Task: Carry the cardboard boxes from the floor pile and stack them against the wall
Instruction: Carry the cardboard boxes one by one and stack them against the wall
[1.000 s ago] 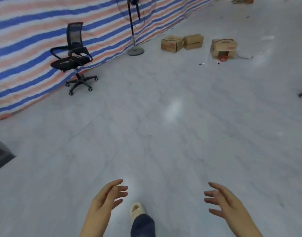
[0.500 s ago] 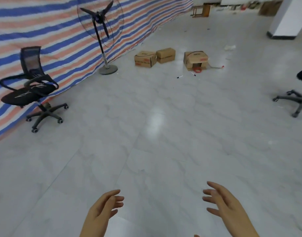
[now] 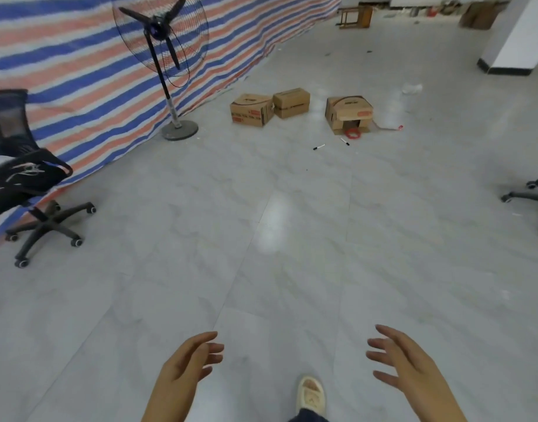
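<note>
Across the tiled floor (image 3: 292, 239) | striped tarp wall (image 3: 63, 71) left | three cardboard boxes (image 3: 251, 109) well ahead, near it | standing fan (image 3: 161, 32), office chair (image 3: 24, 184) flank the route, none blocking | left hand (image 3: 185, 367), right hand (image 3: 404, 360) apart, fingers relaxed, holding nothing, likely readied for lifting | markers (image 3: 319, 146) lie before boxes

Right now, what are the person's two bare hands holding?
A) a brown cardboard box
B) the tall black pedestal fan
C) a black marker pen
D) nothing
D: the left hand and right hand hang open over bare floor, far from the three brown cardboard boxes.
</note>
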{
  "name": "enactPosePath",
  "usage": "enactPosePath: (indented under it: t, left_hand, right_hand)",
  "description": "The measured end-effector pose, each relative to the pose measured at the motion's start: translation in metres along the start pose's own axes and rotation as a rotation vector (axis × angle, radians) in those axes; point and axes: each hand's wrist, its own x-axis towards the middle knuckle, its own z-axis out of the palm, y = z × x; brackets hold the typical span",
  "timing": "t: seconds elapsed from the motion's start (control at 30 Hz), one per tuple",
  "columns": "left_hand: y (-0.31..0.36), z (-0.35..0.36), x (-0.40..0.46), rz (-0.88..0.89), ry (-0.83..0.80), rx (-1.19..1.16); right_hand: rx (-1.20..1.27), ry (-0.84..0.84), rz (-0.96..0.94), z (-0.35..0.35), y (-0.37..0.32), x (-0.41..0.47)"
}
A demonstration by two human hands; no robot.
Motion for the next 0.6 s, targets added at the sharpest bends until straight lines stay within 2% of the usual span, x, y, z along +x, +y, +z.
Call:
enactPosePath:
  t: [0.27, 0.47, 0.6]
  left_hand:
    - [0.064, 0.064, 0.132, 0.003, 0.061, -0.073]
    - [0.088, 0.072, 0.236, -0.047, 0.116, -0.060]
    - [0.118, 0.066, 0.329, -0.038, 0.112, -0.047]
  right_hand:
    - [-0.104, -0.087, -0.109, 0.020, -0.099, 0.167]
    - [-0.130, -0.132, -0.089, 0.080, -0.137, 0.264]
    - [-0.053, -0.081, -0.084, 0.133, -0.166, 0.326]
